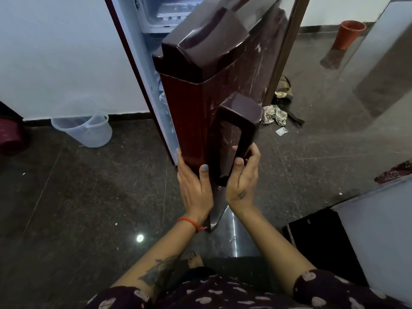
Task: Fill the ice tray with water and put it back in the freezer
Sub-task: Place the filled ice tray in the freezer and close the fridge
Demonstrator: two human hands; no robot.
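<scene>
Dotted dark sleeves (223, 295) fill the bottom edge of the view, and 2 bare forearms reach up from them to the maroon fridge door (223, 70), which stands partly open. Nearest the door's free edge, the left hand (194, 186) lies flat against the door, fingers straight along the edge and the thumb with its pale grey nail pressed on the front face; an orange thread (190, 223) circles that wrist. Just beside it, the right hand (244, 175) holds the lower end of the dark door handle (239, 134), fingers curled behind the bar and the thumb on its front. Both wrists are bent back with the palms turned toward the door. High above both hands, at the top edge of the view, the freezer compartment (156, 12) shows through the gap, frosty inside, with what looks like a white ice tray (170, 17) lying at its front lip; it is small and partly cut off by the door, well apart from either hand. On the dark stone floor (78, 197) a clear plastic bin (84, 130) stands against the left wall, an orange pot (347, 34) stands far right, and crumpled cloth (275, 114) lies just past the door.
</scene>
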